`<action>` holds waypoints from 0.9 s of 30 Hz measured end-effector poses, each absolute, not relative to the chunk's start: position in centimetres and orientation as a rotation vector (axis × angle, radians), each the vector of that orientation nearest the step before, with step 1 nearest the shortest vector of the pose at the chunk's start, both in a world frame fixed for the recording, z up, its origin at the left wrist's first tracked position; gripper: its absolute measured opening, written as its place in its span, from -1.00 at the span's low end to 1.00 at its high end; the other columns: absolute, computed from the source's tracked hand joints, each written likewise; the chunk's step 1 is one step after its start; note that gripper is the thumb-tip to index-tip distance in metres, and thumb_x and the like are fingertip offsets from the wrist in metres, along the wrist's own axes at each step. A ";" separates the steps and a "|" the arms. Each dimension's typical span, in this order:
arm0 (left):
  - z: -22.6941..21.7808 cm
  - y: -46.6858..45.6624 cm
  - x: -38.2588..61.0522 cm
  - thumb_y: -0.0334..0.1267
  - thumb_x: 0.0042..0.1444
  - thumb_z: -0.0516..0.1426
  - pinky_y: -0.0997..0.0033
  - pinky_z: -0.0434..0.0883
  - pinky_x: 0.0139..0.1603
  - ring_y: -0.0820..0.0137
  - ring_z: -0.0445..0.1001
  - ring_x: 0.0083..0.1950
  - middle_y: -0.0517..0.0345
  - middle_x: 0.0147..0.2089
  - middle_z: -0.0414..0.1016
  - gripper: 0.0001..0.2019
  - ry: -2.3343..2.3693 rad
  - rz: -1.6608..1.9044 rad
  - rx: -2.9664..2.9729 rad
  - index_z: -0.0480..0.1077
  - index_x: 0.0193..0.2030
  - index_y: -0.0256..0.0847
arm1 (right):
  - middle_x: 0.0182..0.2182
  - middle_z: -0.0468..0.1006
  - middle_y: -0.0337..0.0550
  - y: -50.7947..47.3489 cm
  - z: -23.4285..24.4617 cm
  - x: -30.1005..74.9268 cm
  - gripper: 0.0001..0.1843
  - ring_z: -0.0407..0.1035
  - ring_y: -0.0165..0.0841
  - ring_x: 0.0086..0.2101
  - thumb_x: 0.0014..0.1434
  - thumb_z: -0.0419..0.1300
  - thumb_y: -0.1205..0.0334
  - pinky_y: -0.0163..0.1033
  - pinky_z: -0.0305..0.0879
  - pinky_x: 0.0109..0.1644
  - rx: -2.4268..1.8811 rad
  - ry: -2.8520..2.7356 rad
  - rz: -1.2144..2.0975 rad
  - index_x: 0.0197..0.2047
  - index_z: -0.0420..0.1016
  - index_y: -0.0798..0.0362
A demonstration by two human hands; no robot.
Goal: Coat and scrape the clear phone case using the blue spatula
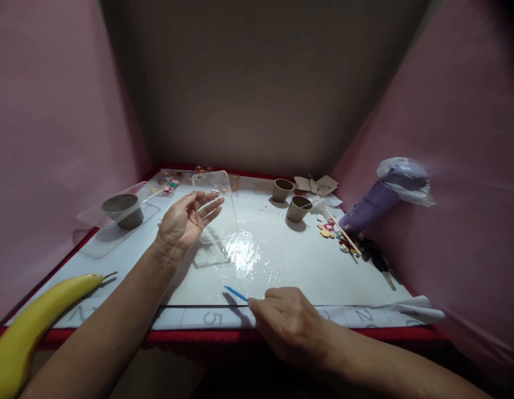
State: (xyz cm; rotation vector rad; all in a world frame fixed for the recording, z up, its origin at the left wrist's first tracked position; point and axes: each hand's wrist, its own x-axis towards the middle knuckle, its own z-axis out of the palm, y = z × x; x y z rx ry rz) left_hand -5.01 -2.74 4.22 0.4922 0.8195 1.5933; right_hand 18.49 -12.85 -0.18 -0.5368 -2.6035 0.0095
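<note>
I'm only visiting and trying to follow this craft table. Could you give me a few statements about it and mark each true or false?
1. The left hand holds up a clear phone case. True.
2. The right hand holds a red marker. False: it pinches a thin blue stick.
3. Two brown paper cups stand on the white table. True.
4. The purple tube lies at the left edge. False: it is on the right, by the pink wall.
5. A banana is at the near left. True.
</note>
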 end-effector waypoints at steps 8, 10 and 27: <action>4.2 -2.7 -5.0 -0.41 0.20 0.01 0.23 0.52 -0.11 0.21 0.60 -0.11 -0.04 -0.22 0.60 -0.80 0.819 1.586 0.493 0.38 -0.41 -0.31 | -0.65 0.27 -0.28 -11.3 -1.2 19.1 -0.75 0.05 -0.42 -0.62 0.16 -0.09 0.52 -0.25 -0.08 -0.53 -0.649 -2.582 -0.026 -0.45 0.27 0.06; 4.2 -2.8 -5.0 -0.40 0.22 -0.01 0.21 0.52 -0.12 0.20 0.60 -0.11 -0.05 -0.20 0.60 -0.78 0.816 1.589 0.494 0.39 -0.41 -0.31 | -0.65 0.27 -0.28 -10.9 -1.1 19.8 -0.74 0.08 -0.43 -0.61 0.17 -0.08 0.51 -0.26 -0.07 -0.52 -0.727 -2.532 -0.063 -0.47 0.28 0.07; 4.4 -2.9 -4.8 -0.41 0.18 0.02 0.24 0.51 -0.14 0.22 0.60 -0.13 -0.03 -0.21 0.59 -0.81 0.844 1.583 0.482 0.37 -0.43 -0.29 | -0.63 0.31 -0.24 -13.5 -1.1 20.9 -0.72 0.13 -0.41 -0.61 0.22 -0.08 0.49 -0.23 -0.05 -0.52 -0.764 -2.551 0.064 -0.45 0.32 0.08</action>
